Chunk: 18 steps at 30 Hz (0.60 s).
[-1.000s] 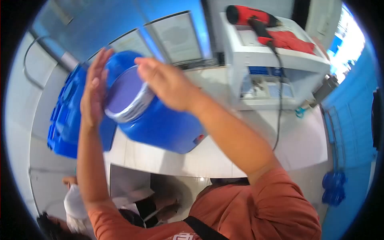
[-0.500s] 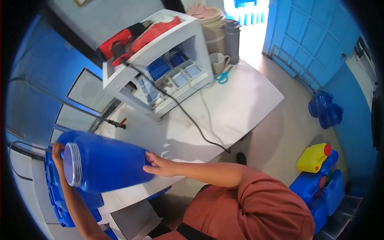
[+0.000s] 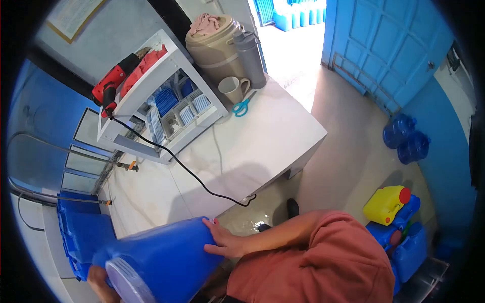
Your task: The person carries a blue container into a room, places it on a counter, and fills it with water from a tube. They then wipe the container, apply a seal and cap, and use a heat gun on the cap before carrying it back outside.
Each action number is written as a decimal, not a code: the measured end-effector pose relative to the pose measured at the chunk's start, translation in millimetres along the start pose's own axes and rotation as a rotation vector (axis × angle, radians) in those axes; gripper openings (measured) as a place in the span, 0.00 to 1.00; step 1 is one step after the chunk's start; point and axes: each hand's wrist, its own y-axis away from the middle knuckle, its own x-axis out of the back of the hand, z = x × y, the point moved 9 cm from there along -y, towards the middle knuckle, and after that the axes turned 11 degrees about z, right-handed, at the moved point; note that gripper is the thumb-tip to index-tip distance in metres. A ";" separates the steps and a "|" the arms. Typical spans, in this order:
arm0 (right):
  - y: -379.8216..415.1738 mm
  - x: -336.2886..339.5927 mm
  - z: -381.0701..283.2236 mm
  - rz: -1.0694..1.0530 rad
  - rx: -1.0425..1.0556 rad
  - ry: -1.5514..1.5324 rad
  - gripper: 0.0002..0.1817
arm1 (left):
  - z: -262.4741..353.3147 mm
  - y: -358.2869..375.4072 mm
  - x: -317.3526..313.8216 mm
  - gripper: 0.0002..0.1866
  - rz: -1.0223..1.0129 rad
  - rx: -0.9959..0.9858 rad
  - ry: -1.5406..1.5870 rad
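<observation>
A big blue plastic water container point(image 3: 174, 255) is tilted on its side at the front edge of the table, its wide pale lid point(image 3: 124, 283) facing the lower left. My left hand point(image 3: 101, 284) grips it beside the lid end; the fingers are partly hidden and blurred. My right hand point(image 3: 225, 241) holds the opposite end, fingers curled over its edge and thumb against the side. More blue containers point(image 3: 88, 232) stand behind it at the left.
On the white table point(image 3: 273, 136) are a white shelf point(image 3: 199, 118) with a red heat gun or drill point(image 3: 113, 81) on top, a mug point(image 3: 234, 90), scissors point(image 3: 241, 107), a beige cooler point(image 3: 212, 50) and a grey bottle point(image 3: 249, 58). A black cord point(image 3: 187, 171) crosses the tabletop. Jugs point(image 3: 389, 204) sit on the floor at right.
Both hands have brought the blue container down and toward my body, off the left part of the table. The view has shifted, showing more tabletop and two taps.
</observation>
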 end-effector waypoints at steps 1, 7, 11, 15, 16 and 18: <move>8.0 11.9 2.5 0.097 -0.016 0.104 0.50 | 55.9 1.5 10.6 0.11 -0.129 -0.081 -0.032; 68.2 45.9 75.8 0.213 -0.175 0.112 0.49 | 140.5 56.8 -66.8 0.17 -0.910 -0.098 0.126; 97.8 112.9 202.9 -0.111 -0.163 0.541 0.42 | 228.5 154.0 -206.9 0.28 -1.273 -0.191 0.444; 256.3 318.0 242.7 0.009 -0.595 0.713 0.30 | 294.8 292.5 -377.3 0.30 -1.289 -0.133 0.320; 328.3 391.0 265.1 0.353 -0.779 0.691 0.29 | 318.0 316.8 -417.5 0.31 -1.328 -0.075 0.333; 508.8 487.7 282.9 0.721 -1.065 0.461 0.22 | 369.7 359.4 -487.7 0.35 -1.423 -0.185 0.161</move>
